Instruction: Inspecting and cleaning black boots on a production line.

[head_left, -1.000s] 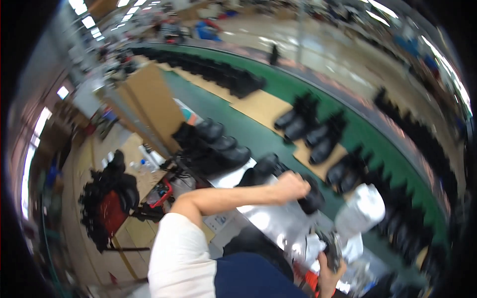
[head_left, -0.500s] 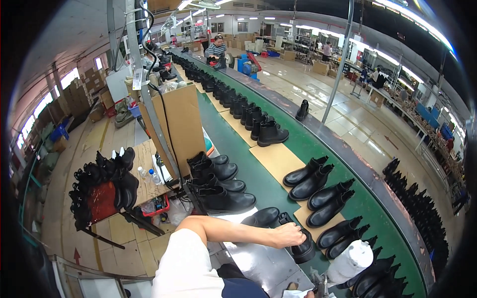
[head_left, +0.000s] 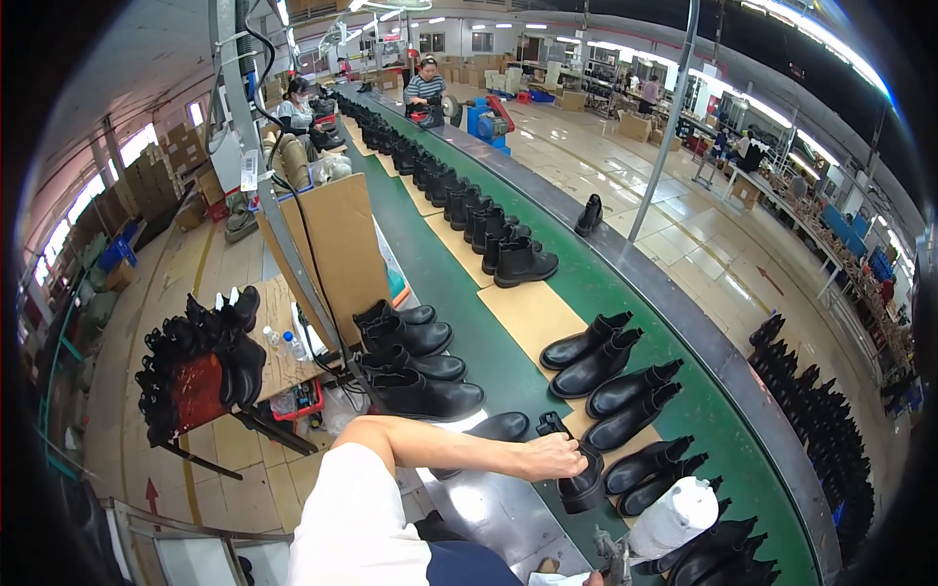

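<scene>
My left hand is closed on a black ankle boot, held at the near edge of the green conveyor belt. At the bottom edge my right hand shows only in part, its fingers against a metal spray gun with a white wrapped cup. Just left of the held boot, another black boot lies partly behind my left forearm. Pairs of black boots lie on cardboard sheets to the right of my left hand.
The green belt carries a long row of boots. Left of it are more boots, an upright cardboard panel and a wooden table. A metal post rises beyond. Two co-workers sit along the belt's far end.
The whole view has shifted slightly, so things sit a little farther left. My left hand keeps its hold on the boot. At the far left, a co-worker's head has come into sight.
</scene>
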A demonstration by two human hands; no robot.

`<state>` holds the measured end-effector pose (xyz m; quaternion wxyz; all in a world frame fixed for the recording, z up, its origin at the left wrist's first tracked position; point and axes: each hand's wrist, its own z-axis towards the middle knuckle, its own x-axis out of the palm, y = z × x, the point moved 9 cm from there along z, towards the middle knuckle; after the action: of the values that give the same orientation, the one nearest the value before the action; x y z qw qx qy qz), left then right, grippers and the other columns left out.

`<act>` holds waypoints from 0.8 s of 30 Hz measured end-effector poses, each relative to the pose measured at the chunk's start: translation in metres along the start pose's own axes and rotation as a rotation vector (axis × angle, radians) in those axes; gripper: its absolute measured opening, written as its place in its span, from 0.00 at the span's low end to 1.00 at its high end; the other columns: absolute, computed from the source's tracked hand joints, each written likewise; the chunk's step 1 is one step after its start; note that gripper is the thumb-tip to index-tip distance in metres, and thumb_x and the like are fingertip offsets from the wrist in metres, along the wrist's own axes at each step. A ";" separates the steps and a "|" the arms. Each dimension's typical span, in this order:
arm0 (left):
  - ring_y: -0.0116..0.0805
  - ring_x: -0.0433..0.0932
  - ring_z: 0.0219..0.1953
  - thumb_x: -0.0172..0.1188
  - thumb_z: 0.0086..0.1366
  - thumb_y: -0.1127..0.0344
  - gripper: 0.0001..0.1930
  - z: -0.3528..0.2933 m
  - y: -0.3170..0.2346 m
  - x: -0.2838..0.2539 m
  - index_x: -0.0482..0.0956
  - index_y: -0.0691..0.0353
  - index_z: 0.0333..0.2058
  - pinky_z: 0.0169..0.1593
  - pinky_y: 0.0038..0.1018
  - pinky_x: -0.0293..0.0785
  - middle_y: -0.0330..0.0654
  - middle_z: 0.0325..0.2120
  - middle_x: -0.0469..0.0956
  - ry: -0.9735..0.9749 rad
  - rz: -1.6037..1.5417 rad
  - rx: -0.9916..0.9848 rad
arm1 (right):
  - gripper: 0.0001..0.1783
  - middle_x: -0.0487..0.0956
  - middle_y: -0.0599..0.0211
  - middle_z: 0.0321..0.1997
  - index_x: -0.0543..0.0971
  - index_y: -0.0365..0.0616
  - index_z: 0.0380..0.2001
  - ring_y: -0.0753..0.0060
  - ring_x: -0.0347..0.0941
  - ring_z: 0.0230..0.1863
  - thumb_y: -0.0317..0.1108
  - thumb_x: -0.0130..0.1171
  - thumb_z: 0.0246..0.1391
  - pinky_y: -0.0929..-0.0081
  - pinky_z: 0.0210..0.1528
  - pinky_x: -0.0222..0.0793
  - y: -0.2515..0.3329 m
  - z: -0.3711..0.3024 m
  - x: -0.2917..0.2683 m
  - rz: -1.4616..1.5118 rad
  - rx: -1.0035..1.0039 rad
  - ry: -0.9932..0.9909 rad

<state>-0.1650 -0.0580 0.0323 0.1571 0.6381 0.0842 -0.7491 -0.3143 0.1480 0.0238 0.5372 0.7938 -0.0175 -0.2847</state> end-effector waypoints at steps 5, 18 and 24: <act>0.32 0.74 0.27 0.55 0.48 0.66 0.09 -0.009 -0.007 -0.011 0.71 0.64 0.27 0.28 0.27 0.69 0.37 0.17 0.72 -0.220 0.099 0.093 | 0.19 0.78 0.63 0.36 0.76 0.38 0.45 0.75 0.71 0.39 0.30 0.63 0.49 0.79 0.40 0.66 -0.029 -0.003 0.010 0.005 -0.041 0.126; 0.43 0.74 0.40 0.55 0.47 0.73 0.27 0.007 0.000 -0.013 0.68 0.68 0.50 0.44 0.36 0.69 0.46 0.38 0.76 -0.076 -0.030 0.264 | 0.27 0.73 0.68 0.24 0.68 0.41 0.56 0.81 0.65 0.24 0.37 0.58 0.54 0.79 0.29 0.65 0.038 -0.006 0.020 0.209 -0.183 0.285; 0.42 0.75 0.30 0.56 0.46 0.75 0.18 0.039 -0.013 0.004 0.74 0.67 0.40 0.32 0.32 0.70 0.45 0.25 0.76 0.062 0.099 0.290 | 0.27 0.78 0.62 0.31 0.65 0.43 0.58 0.76 0.69 0.30 0.37 0.56 0.56 0.76 0.36 0.66 0.019 -0.020 -0.002 0.171 -0.272 0.026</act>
<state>-0.2064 -0.0593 0.0343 0.0974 0.6803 -0.0515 -0.7246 -0.3017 0.1571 0.0462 0.6622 0.7130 -0.0393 -0.2271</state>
